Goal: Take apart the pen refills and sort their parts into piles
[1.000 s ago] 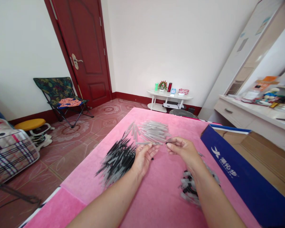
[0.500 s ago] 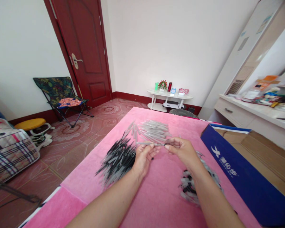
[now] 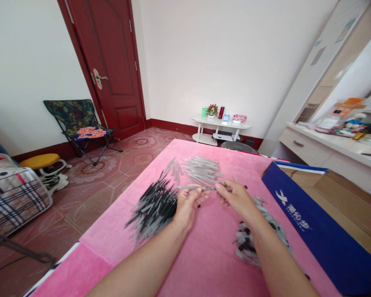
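Observation:
My left hand (image 3: 187,204) pinches a thin grey pen tube (image 3: 191,187) that lies level above the pink table (image 3: 204,255). My right hand (image 3: 235,197) meets the tube's right end with thumb and fingers pinched together on it. A heap of black and grey refills (image 3: 153,206) lies just left of my left hand. A pile of clear grey tubes (image 3: 200,169) sits beyond both hands. Under my right forearm is a pile of small grey and black pieces (image 3: 250,243).
An open blue cardboard box (image 3: 299,222) stands at the table's right edge. On the floor to the left are a folding chair (image 3: 77,123), a yellow stool (image 3: 35,161) and a plaid bag (image 3: 14,196). A white low table (image 3: 219,128) stands by the far wall.
My right hand has closed the small gap and now touches the right end of the tube held by my left hand. The left hand stayed in place.

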The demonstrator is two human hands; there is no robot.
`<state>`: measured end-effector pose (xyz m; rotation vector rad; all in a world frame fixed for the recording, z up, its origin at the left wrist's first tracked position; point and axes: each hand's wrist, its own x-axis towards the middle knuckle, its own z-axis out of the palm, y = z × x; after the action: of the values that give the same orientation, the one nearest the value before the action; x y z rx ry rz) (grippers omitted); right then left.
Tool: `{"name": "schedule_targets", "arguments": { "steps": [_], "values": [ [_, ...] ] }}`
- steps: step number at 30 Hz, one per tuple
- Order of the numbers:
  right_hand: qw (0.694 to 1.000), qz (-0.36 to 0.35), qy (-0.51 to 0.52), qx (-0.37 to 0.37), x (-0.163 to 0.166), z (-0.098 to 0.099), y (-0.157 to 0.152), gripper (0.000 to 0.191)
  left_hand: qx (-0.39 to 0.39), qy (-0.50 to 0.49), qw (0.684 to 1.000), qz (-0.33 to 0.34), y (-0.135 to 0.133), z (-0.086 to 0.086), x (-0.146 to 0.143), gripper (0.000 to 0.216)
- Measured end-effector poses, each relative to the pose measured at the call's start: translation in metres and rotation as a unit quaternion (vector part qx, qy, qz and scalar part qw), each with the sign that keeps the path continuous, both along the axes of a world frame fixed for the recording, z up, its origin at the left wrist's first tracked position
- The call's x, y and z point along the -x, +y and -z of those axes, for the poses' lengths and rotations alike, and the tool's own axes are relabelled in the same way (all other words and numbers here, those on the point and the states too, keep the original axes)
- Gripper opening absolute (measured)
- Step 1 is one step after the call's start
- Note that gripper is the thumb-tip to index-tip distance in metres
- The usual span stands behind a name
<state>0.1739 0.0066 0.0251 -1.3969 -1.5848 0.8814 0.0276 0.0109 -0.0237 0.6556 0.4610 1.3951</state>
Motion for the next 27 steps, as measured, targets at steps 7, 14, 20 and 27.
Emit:
{"name": "schedule_targets", "arguments": {
  "steps": [7, 14, 20, 27],
  "values": [
    [0.999, -0.010, -0.042, 0.013, -0.0028, 0.0017, 0.0003, 0.040, 0.002, 0.001, 1.000, 0.004, -0.0009, 0.0004, -0.0005, 0.015],
    [0.999, -0.036, -0.030, 0.002, -0.0037, -0.0003, -0.0010, 0.031, 0.003, -0.007, 1.000, 0.008, -0.0017, 0.0010, -0.0010, 0.013],
    [0.998, -0.024, -0.039, -0.032, -0.0048, 0.0012, -0.0007, 0.024, 0.008, -0.012, 1.000, 0.012, -0.0014, 0.0005, -0.0004, 0.013],
    [0.998, -0.023, -0.059, -0.012, -0.0037, -0.0001, -0.0015, 0.029, 0.018, -0.006, 1.000, 0.008, -0.0024, -0.0015, -0.0013, 0.015]
  ]
}}
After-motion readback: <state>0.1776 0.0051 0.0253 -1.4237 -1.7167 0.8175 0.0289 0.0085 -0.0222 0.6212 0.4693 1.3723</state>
